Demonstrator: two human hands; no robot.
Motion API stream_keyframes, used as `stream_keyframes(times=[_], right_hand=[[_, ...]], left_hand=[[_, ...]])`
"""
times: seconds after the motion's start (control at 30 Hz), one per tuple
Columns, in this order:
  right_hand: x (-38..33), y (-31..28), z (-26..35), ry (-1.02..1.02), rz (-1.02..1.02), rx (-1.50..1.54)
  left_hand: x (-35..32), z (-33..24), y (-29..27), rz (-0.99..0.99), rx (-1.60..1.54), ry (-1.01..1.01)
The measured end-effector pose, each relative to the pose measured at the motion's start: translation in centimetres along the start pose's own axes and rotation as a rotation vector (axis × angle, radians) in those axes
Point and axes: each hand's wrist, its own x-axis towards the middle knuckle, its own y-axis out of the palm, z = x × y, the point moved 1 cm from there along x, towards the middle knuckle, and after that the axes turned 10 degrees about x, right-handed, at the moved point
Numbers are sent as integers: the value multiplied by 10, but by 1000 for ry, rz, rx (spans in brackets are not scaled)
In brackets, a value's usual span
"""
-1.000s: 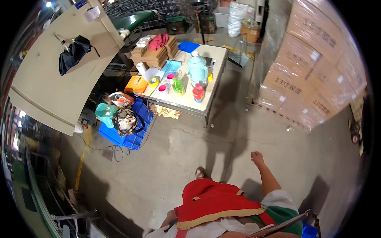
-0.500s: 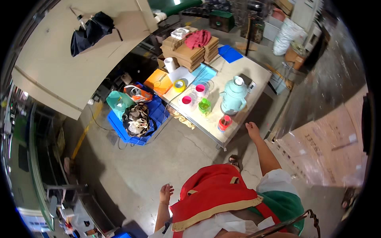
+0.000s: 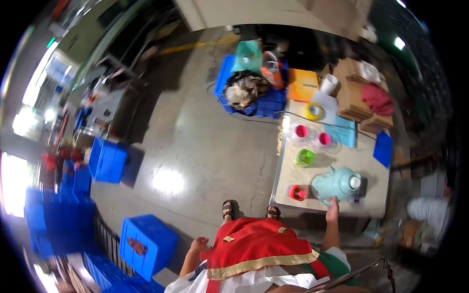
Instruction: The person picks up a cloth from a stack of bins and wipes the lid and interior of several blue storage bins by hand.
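Note:
My right hand [image 3: 333,211] reaches over the near edge of a pale table [image 3: 364,163], its fingertips against the lower side of a pale teal jug [image 3: 337,184] with a white lid. A red cup [image 3: 297,192] stands just left of the jug. Farther along the table are a green cup [image 3: 305,157] and two clear cups with pink lids [image 3: 300,132]. My left hand [image 3: 199,244] hangs at my side with loose fingers, holding nothing, near a blue crate [image 3: 141,244] on the floor.
The table's far end carries a yellow tape roll [image 3: 313,111], a light blue sheet [image 3: 343,133], a dark blue square [image 3: 382,150] and stacked cardboard with a red cloth [image 3: 376,99]. Beyond it a blue crate holds bags [image 3: 249,93]. More blue crates [image 3: 110,160] stand at the left.
The view has swung round and I have stepped up to the table. My right hand has come from beside the red cup to the jug. My left hand has dropped lower.

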Motion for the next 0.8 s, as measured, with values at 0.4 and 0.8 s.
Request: stream_keyframes(times=[0.4, 0.8], right_hand=[[-28, 170, 211, -341, 80, -618], [-299, 421, 141, -265, 1250, -846]], left_hand=[[-67, -23, 10, -410, -784, -231], [-193, 25, -146, -1278, -993, 364]])
